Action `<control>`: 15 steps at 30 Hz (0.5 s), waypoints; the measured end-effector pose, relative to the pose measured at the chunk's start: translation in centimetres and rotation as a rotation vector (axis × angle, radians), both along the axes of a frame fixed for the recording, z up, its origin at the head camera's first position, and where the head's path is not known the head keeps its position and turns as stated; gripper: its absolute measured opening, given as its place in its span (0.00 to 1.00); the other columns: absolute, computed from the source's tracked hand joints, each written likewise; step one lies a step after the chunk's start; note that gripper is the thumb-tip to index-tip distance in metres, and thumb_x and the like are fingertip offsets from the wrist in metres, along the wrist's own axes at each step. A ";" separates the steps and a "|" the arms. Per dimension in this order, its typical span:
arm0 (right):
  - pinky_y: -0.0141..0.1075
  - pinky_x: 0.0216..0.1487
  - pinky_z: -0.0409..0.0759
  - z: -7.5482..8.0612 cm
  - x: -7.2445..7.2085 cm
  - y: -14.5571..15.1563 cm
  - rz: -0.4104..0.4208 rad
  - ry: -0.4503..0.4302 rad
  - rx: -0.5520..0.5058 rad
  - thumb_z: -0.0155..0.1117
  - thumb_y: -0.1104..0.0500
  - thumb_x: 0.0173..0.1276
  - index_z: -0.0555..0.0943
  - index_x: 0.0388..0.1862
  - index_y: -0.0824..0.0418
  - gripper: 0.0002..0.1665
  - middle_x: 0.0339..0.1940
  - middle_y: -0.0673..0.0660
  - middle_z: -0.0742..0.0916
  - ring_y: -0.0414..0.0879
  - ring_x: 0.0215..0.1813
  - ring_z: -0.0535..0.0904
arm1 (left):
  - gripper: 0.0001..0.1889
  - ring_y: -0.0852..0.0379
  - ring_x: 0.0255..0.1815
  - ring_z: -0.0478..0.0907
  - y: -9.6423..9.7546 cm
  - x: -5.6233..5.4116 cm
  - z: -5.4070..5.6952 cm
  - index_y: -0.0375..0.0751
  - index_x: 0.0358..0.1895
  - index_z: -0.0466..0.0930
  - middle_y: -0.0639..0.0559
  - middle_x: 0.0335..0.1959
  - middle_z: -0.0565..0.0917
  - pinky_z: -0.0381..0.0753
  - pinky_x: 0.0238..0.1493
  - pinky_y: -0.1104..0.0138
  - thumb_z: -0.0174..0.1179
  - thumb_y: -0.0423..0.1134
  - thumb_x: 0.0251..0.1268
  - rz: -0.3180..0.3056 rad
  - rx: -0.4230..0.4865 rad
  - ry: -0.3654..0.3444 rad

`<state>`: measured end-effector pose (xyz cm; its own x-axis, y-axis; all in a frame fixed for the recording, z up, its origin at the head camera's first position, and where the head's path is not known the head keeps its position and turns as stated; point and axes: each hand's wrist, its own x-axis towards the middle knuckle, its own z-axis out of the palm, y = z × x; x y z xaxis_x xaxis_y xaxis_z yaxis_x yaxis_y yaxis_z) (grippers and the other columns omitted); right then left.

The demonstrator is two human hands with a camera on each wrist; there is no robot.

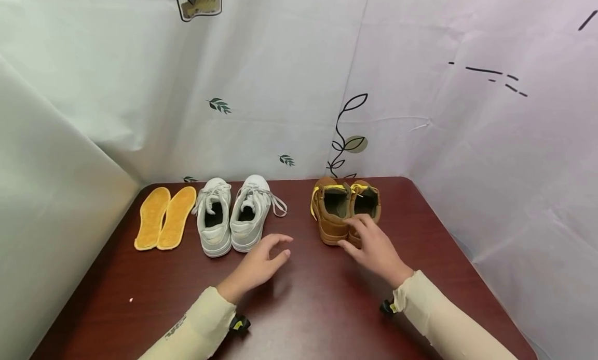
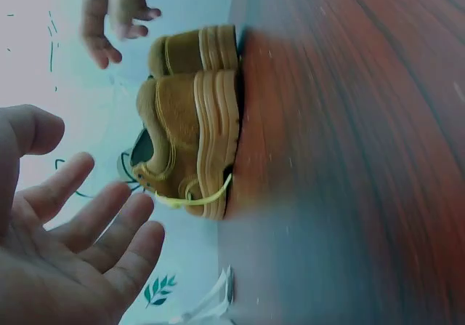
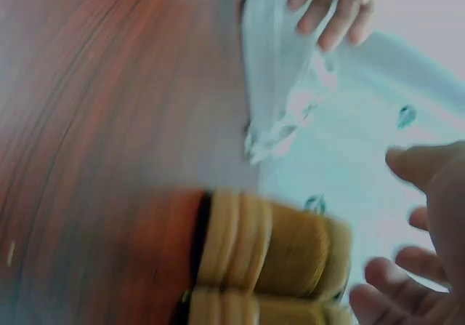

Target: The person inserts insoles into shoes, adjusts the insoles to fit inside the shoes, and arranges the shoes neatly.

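Sleeves nearest, brown shoes just beyond right grip.

No text can be read; the print on 1 sleeve blurs.

Cream sleeves, the left bearing dark print, and black wrist devices with yellow-green patches.

yellow insoles: 2 | white shoes: 2 | brown shoes: 2 (4 shoes in all) | hands: 2 | pale sleeves: 2 | black wrist devices: 2 | counter: 1 | small printed leaf sprigs: 3 | printed vine: 1 | white speck, lower left of frame: 1
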<state>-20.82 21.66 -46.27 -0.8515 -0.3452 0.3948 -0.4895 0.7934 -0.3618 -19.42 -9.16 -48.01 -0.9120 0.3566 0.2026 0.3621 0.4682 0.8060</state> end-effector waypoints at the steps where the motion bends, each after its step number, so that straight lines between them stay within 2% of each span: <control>1: 0.43 0.46 0.81 0.2 0.2 -0.4 0.029 -0.017 -0.012 0.73 0.46 0.64 0.79 0.60 0.56 0.29 0.55 0.53 0.79 0.47 0.47 0.80 | 0.15 0.48 0.57 0.79 -0.3 0.1 0.1 0.46 0.58 0.80 0.51 0.56 0.82 0.77 0.58 0.50 0.61 0.38 0.70 0.009 0.006 0.020; 4: 0.44 0.50 0.80 0.6 0.5 -1.4 0.106 -0.077 -0.037 0.71 0.42 0.64 0.80 0.59 0.56 0.29 0.53 0.51 0.83 0.46 0.50 0.80 | 0.16 0.47 0.59 0.77 -1.1 0.4 0.4 0.46 0.59 0.80 0.51 0.57 0.80 0.77 0.59 0.48 0.62 0.38 0.69 0.028 0.033 0.035; 8: 0.43 0.55 0.80 0.6 0.8 -2.7 0.157 -0.121 -0.026 0.68 0.37 0.65 0.80 0.59 0.53 0.31 0.52 0.49 0.84 0.42 0.54 0.79 | 0.17 0.50 0.60 0.76 -2.0 0.8 0.5 0.47 0.59 0.80 0.53 0.58 0.81 0.75 0.60 0.49 0.63 0.38 0.68 0.053 0.029 0.071; 12: 0.39 0.54 0.80 0.4 1.0 -4.0 0.200 -0.126 -0.015 0.67 0.35 0.65 0.79 0.60 0.52 0.32 0.50 0.44 0.82 0.37 0.51 0.78 | 0.18 0.53 0.60 0.76 -2.6 1.3 0.5 0.49 0.59 0.80 0.55 0.58 0.81 0.74 0.62 0.51 0.64 0.37 0.67 0.064 -0.007 0.123; 15: 0.37 0.52 0.79 0.4 1.1 -4.9 0.228 -0.119 -0.007 0.66 0.35 0.66 0.79 0.61 0.52 0.32 0.49 0.42 0.81 0.36 0.48 0.77 | 0.19 0.53 0.61 0.76 -3.1 1.6 0.6 0.50 0.59 0.80 0.55 0.58 0.81 0.73 0.62 0.51 0.65 0.38 0.66 0.071 -0.022 0.130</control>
